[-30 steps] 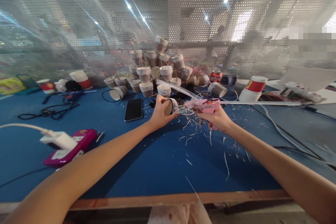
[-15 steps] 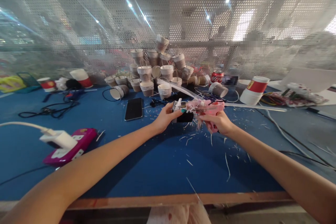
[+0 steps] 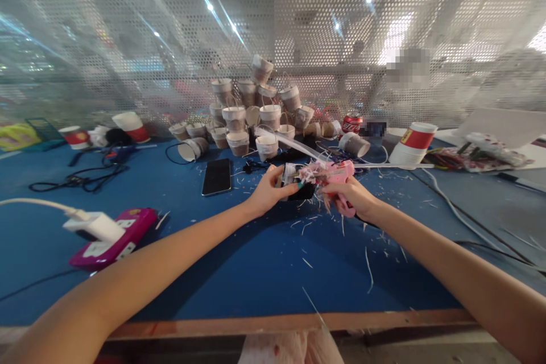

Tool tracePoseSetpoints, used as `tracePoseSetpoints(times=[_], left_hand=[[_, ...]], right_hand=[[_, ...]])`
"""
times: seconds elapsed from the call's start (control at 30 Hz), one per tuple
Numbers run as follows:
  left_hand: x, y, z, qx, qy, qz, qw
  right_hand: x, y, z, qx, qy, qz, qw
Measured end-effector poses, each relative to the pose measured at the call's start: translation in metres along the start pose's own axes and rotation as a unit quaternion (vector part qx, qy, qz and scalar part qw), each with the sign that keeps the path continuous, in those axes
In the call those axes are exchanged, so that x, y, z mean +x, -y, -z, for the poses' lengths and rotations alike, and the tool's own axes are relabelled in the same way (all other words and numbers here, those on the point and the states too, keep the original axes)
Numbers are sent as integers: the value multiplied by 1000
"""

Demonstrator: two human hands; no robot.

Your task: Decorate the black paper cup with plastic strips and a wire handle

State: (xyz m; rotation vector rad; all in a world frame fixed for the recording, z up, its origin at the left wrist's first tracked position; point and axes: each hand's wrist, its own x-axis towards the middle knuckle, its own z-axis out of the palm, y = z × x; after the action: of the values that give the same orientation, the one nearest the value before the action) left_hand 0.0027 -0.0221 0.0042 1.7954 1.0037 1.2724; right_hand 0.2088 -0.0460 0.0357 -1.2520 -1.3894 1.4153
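Note:
My right hand [image 3: 358, 196] is closed around the handle of a pink hot glue gun [image 3: 342, 172]. A clear glue stick [image 3: 396, 165] sticks out of its back, to the right. Whitish strands and crumbs of glue cling to the gun's front end. My left hand [image 3: 268, 192] grips a small black object with a pale, whitish rim [image 3: 302, 192]; thumb and fingers partly cover it, so its kind is unclear. The gun's tip points left and meets or overlaps the pale rim. Beyond the hands lies a bundle of clear glue sticks [image 3: 292, 143], slanting toward the gun.
Small bucket-like cups [image 3: 234, 119] with handles are stacked at the back. A phone [image 3: 216, 177] lies left of my hands. Farther left is a purple power strip [image 3: 135, 222] with a white plug. Paper cups [image 3: 413, 145], a red can [image 3: 352, 125] and cables lie around. Glue threads litter the blue table [image 3: 256, 273].
The glue gun has shifted a little left, bringing its tip closer over the black object's pale rim. The glue stick behind it has moved left too. My left hand has barely moved.

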Motion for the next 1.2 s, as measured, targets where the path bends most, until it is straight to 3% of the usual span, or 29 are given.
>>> tracePoseSetpoints(times=[0.27, 0.73, 0.9, 1.03, 1.2], left_hand=[[0, -1, 2, 65, -29, -40, 997], [0, -5, 2, 124, -10, -80, 989], [1, -1, 2, 78, -9, -47, 996], [2, -1, 0, -29, 8, 19, 999], [2, -6, -4, -156, 1, 86, 984]], right_hand=[[-4, 6, -3, 34, 7, -38, 999], [-5, 5, -5, 80, 18, -76, 994], [-1, 2, -3, 104, 19, -60, 993], [1, 3, 1, 136, 43, -41, 989], [-1, 7, 2, 99, 47, -77, 991]])
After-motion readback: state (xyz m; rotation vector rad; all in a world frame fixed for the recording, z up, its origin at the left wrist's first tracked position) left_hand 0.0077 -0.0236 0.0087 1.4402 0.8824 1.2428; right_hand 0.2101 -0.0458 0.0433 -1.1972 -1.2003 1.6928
